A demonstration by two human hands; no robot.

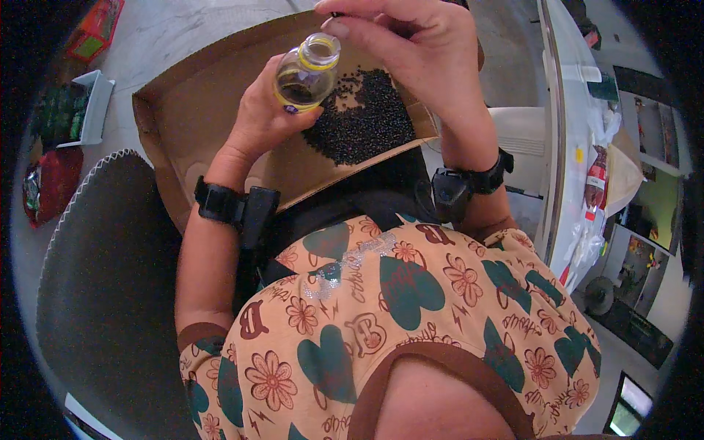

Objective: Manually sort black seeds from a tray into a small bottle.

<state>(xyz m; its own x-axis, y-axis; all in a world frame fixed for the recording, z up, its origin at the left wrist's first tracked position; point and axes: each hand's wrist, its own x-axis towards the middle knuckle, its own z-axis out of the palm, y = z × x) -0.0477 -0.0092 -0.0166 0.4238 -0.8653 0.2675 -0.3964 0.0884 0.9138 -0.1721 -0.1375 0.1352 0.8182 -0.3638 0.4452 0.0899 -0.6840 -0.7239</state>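
Note:
My left hand (264, 110) is wrapped around a clear bottle (308, 74) with yellow bands, tilted, its mouth uncapped and some dark contents inside. Just above and right of that mouth, my right hand (407, 44) pinches a small dark piece (336, 15) between thumb and forefinger; it looks like one of the black beans or beads. Below both hands, a shallow cardboard box (192, 110) lies over the lap. A heap of small black beans or beads (368, 121) is spread in its right part, with bare cardboard showing through near the heap's upper left.
A dark padded seat (110, 264) with white edge stitching is at the left. Beyond it stand a white basket (99, 110) and a dark red bag (55, 181). On the right, a white surface carries a red-capped drink bottle (595, 181) and plastic bags (586, 247).

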